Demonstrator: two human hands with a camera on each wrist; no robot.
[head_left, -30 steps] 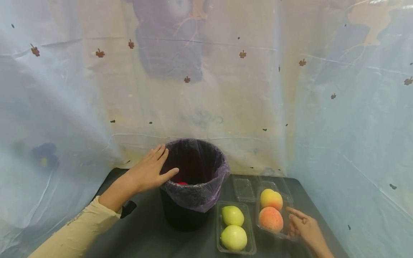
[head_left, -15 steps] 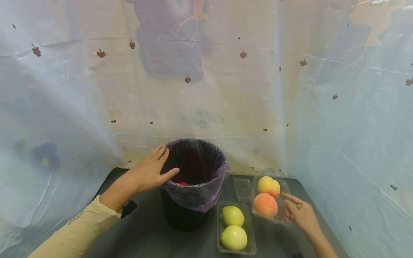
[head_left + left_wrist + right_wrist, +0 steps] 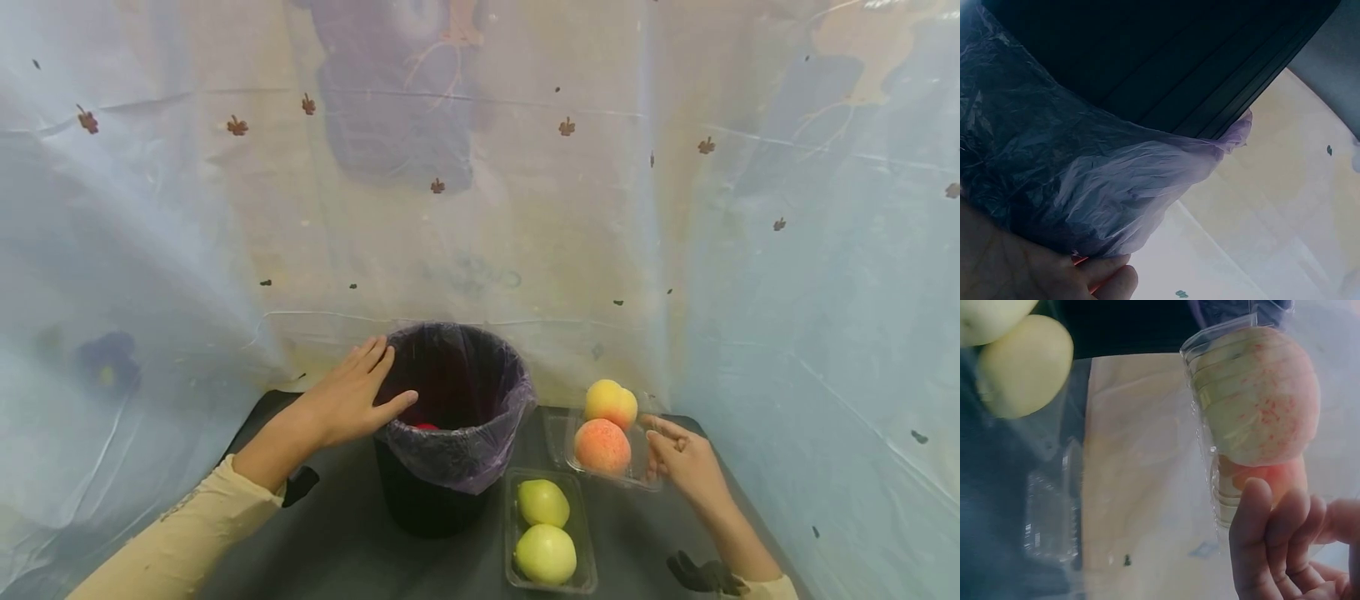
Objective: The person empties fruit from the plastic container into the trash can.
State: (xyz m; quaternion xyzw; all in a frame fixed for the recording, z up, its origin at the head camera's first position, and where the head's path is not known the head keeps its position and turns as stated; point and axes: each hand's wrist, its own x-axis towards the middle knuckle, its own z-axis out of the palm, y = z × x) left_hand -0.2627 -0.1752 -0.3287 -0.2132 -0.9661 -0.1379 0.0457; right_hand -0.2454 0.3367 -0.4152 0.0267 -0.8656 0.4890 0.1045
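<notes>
My right hand (image 3: 686, 467) pinches the right edge of a clear plastic tray (image 3: 637, 479), which is raised off the table at the back right. Two peaches (image 3: 602, 447) sit in it, one yellow-orange and one orange-pink. The right wrist view shows the tray tilted, with my fingers (image 3: 1250, 519) at its edge. My left hand (image 3: 341, 400) lies on the left rim of a black bin (image 3: 431, 492), fingers and thumb extended. A purple translucent bag (image 3: 487, 454) lines the bin. Something red (image 3: 426, 427) shows inside; most of it is hidden.
Another clear tray (image 3: 587, 575) with two light green fruits (image 3: 545, 553) stands right of the bin. Behind it lies a further clear tray (image 3: 557, 437), partly covered by the lifted one. Patterned plastic sheeting (image 3: 480, 250) encloses the dark table (image 3: 330, 550).
My right hand has carried the peach tray up, away from me and slightly left, toward the back of the table. My left hand has stayed on the bin rim.
</notes>
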